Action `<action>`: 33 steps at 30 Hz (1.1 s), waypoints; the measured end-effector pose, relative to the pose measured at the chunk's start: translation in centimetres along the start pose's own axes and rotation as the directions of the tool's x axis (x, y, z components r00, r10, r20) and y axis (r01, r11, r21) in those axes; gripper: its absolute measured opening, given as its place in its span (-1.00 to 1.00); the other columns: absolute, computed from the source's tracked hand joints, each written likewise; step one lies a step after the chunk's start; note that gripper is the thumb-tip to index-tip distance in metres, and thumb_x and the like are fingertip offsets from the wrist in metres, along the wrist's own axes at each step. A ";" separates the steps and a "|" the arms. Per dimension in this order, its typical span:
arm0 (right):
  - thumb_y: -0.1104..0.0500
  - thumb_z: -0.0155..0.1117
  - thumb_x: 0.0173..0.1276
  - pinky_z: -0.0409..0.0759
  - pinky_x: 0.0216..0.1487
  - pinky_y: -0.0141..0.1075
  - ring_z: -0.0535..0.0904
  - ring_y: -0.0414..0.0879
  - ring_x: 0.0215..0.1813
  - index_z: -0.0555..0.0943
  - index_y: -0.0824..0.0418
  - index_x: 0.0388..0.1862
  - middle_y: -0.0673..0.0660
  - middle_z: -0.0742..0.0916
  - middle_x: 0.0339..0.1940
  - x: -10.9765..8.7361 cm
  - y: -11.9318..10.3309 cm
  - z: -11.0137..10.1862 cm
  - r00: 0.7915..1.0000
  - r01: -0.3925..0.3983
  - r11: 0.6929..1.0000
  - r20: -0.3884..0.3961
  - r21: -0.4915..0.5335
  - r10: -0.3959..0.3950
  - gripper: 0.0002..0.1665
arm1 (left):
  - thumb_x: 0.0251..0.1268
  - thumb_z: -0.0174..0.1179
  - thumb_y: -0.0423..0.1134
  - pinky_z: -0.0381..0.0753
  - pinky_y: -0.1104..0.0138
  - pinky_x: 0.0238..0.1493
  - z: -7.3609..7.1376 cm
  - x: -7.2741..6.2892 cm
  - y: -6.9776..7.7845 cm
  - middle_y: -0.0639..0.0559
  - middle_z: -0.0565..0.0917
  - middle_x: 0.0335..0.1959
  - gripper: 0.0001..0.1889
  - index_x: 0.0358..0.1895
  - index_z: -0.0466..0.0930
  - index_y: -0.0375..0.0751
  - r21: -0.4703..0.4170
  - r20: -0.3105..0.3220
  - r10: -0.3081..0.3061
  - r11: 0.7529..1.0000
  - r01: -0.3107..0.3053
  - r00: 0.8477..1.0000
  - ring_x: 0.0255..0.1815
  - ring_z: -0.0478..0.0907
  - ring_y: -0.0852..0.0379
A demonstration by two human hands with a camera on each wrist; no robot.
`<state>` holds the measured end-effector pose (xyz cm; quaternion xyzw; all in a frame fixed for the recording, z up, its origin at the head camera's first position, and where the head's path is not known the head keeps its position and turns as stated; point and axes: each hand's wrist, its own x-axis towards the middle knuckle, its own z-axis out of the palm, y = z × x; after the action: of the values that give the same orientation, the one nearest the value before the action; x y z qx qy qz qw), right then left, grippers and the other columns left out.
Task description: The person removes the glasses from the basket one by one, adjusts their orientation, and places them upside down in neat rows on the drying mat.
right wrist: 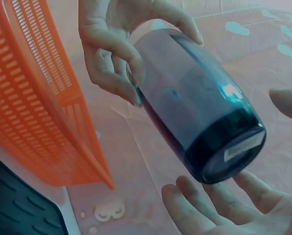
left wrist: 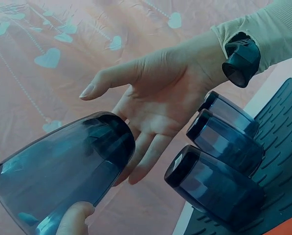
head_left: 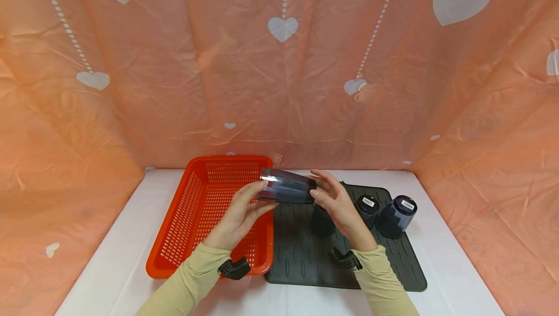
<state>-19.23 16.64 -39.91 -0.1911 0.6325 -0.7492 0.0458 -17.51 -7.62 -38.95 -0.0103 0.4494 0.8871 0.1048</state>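
Note:
A dark, see-through tumbler (head_left: 287, 187) is held tilted on its side in the air, above the seam between basket and mat. My left hand (head_left: 244, 209) grips it near the rim, thumb on one side and fingers on the other. At the base end, my right hand (head_left: 336, 202) is spread; in the left wrist view its fingers (left wrist: 150, 152) are straight behind the tumbler. A white label (right wrist: 244, 146) shows on the tumbler's base. Three similar tumblers stand upside down on the mat: one (head_left: 322, 224) partly behind my right hand, another (head_left: 368, 209), and a third (head_left: 396, 216).
An orange-red perforated basket (head_left: 174, 224) sits on the left of the white table (head_left: 109, 257). Beside it lies a dark ridged drying mat (head_left: 301, 262). A pink curtain with hearts (head_left: 244, 88) encloses the back and sides.

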 end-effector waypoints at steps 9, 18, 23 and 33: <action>0.35 0.23 0.32 0.54 -0.01 -0.25 0.54 0.00 0.08 0.23 0.24 0.42 0.19 0.49 0.16 0.0 0.5 1.1 1.000 -0.012 0.997 0.012 0.080 0.012 -0.28 | 0.31 0.22 -0.22 0.56 0.08 0.01 0.2 0.1 -0.3 -0.13 0.57 -0.05 -0.83 -0.12 0.66 -0.20 0.009 0.011 0.016 1.000 -0.016 1.000 -0.08 0.57 -0.04; 0.40 0.26 0.27 0.58 -0.04 -0.27 0.54 -0.04 0.00 0.24 0.29 0.39 0.21 0.45 0.14 0.2 1.0 2.0 0.999 -0.011 0.986 -0.043 0.164 0.018 -0.28 | 0.32 0.21 -0.21 0.55 0.09 0.04 0.1 0.1 -0.3 -0.15 0.56 -0.01 -0.82 -0.11 0.67 -0.18 -0.002 0.041 0.011 1.000 -0.011 0.999 -0.04 0.56 -0.06; 0.44 0.26 0.25 0.57 -0.05 -0.29 0.52 -0.05 -0.02 0.28 0.29 0.35 0.20 0.43 0.13 0.3 1.2 2.5 0.995 -0.019 0.982 -0.094 0.190 0.038 -0.31 | 0.31 0.22 -0.22 0.54 0.07 0.04 0.1 0.0 -0.3 -0.15 0.57 -0.04 -0.81 -0.10 0.65 -0.21 -0.011 0.039 0.009 1.000 -0.009 0.999 -0.06 0.58 -0.05; 0.47 0.28 0.22 0.54 -0.04 -0.33 0.39 -0.01 0.08 0.34 0.28 0.28 0.19 0.44 0.12 0.2 1.5 2.9 0.992 0.002 0.987 -0.127 0.162 0.019 -0.35 | 0.28 0.24 -0.22 0.56 0.06 0.01 0.1 -0.1 -0.6 -0.14 0.60 -0.09 -0.80 -0.11 0.61 -0.24 -0.013 0.016 0.019 1.000 -0.019 1.000 -0.11 0.60 -0.03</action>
<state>-18.65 13.61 -40.99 -0.1354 0.5719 -0.8087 0.0236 -17.33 -7.19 -39.36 0.0006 0.4428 0.8910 0.1001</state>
